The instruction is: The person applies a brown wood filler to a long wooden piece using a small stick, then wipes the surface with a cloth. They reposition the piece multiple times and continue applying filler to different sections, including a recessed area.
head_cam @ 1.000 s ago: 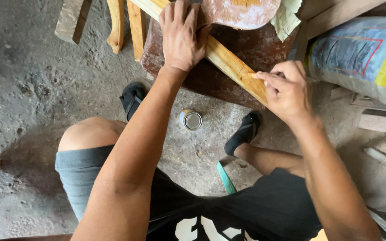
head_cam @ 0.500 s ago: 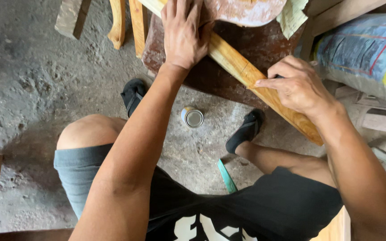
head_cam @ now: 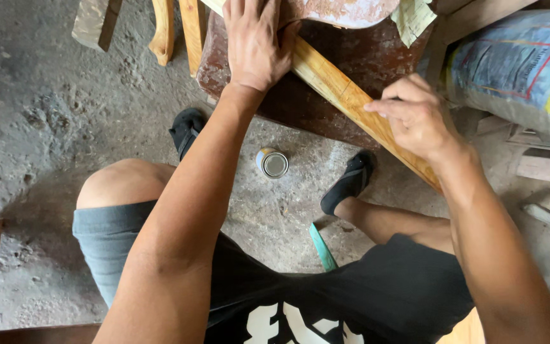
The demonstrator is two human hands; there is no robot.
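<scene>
A long yellowish wooden strip [head_cam: 345,95] lies slanted across a dark reddish-brown block [head_cam: 345,60]. My left hand [head_cam: 254,41] lies flat on the strip's upper end, pressing it down onto the block. My right hand [head_cam: 415,114] rests on the strip's lower part, fingers bent and closed around something small that I cannot make out, pressed against the wood. My knees and black slippers [head_cam: 350,179] are below the block.
A small round tin [head_cam: 273,163] stands on the concrete floor between my feet. A printed sack [head_cam: 523,64] lies at the right. Wooden pieces [head_cam: 179,28] lean at the top left. A green strip [head_cam: 322,247] lies by my leg.
My right hand has slid along the strip, down to the right and then back up a little. My left hand has stayed pressed on the upper end.
</scene>
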